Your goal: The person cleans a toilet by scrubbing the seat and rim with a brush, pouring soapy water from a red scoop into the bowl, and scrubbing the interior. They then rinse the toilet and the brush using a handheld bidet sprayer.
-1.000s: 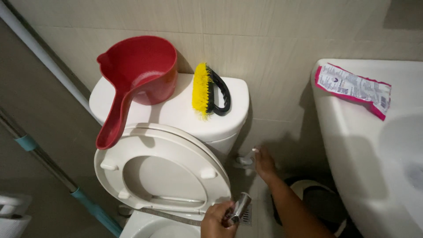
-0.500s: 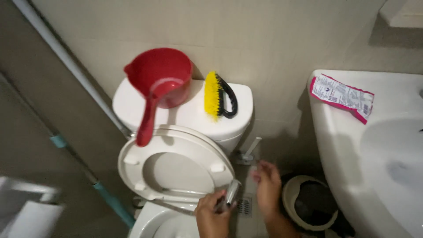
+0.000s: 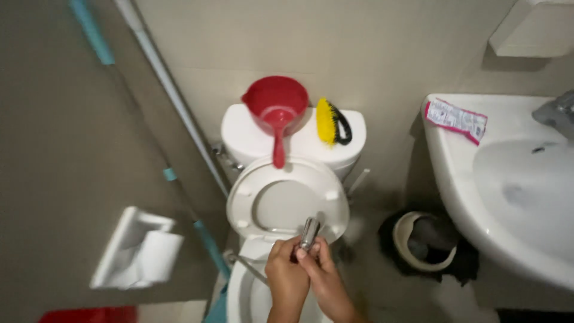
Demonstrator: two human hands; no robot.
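At the bottom centre of the frame, left hand (image 3: 287, 276) and right hand (image 3: 323, 281) are both clenching the metal sprayer (image 3: 309, 233) over the raised toilet seat (image 3: 287, 203); no water is spraying yet.

The sprayer head (image 3: 309, 232) is gleaming like polished metal, with both bare hands — left hand (image 3: 286, 276), right hand (image 3: 326, 280) — closing round it. The raised toilet seat (image 3: 287, 200) and the tank (image 3: 293, 140) are showing smooth, glossy white, ceramic or hard plastic. The red dipper (image 3: 275, 107) is looking like shiny plastic; the scrub brush (image 3: 332, 121) is bristling with rough yellow fibres. The sink (image 3: 508, 197) is shining glazed and smooth, its tap (image 3: 556, 110) looking metallic. The sachet (image 3: 455, 119) is glinting like crinkled foil. The paper roll (image 3: 156, 254) is looking soft and matt — the wall tiles (image 3: 371, 54) dull beige.
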